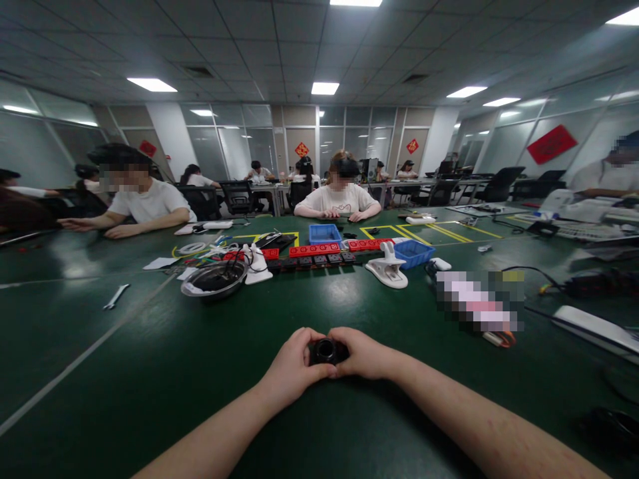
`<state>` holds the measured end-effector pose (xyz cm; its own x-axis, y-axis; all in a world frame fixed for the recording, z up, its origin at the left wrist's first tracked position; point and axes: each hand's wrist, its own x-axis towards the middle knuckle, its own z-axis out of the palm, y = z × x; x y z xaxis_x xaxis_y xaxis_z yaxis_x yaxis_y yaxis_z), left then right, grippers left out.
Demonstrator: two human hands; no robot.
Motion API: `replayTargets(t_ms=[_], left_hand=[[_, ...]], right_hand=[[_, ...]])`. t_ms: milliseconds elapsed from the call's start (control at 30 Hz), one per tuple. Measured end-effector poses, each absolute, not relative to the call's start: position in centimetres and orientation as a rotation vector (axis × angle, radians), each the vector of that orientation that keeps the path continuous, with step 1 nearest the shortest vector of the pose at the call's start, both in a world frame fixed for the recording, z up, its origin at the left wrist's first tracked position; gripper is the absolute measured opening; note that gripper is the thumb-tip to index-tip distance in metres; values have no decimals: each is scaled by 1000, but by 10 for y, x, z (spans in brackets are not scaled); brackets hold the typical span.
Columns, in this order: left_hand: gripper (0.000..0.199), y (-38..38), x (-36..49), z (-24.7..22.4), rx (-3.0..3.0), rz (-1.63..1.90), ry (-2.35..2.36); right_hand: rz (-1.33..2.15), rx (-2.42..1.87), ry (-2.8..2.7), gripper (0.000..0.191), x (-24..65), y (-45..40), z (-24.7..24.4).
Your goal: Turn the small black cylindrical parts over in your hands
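Both hands meet at the near middle of the green table, around a small black object with a round, ring-like front [326, 348]. Its exact kind is unclear, since fingers cover both its sides. From the left, my left hand [294, 362] closes on it, with the thumb along the lower edge and fingers over the top. My right hand [363, 354] grips the opposite side, its thumb tip close to the left thumb.
Beyond my hands stand a bowl with black cables [214, 279], a white clip base [388, 267], red socket strips [313, 250] and a blue tray [413, 254]. A wrench [116, 297] lies left. A person [339, 193] sits opposite; another person [144, 199] sits at left.
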<state>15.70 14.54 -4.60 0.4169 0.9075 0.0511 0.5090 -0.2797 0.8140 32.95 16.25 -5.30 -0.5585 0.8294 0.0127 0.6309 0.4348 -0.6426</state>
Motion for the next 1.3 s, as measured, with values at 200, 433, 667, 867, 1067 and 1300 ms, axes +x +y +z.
replayTargets(t_ms=[200,433,667,867,1067,1300], left_hand=[[32,138,162,-49,2002,810,1361],[31,140,165,-51,1992,867,1483],[33,149,153,-50,1939,717,1188],[35,150,150,-47,1898,673,1109],[36,150,150,-47,1906,670,1108],[38,151,150,-49,1909,682,1112]], right_hand=[[628,-1441,-2372,37,319,156,-52],[133,-1702,-2348,30,302,145,-53],[555,-1259,-2388,43,318,151,-51],[860,-1103,-2424,36,330,160,-49],[900,-1050,-2462,31,332,163,-48],[890,-1049,-2473,32,331,163,-48]])
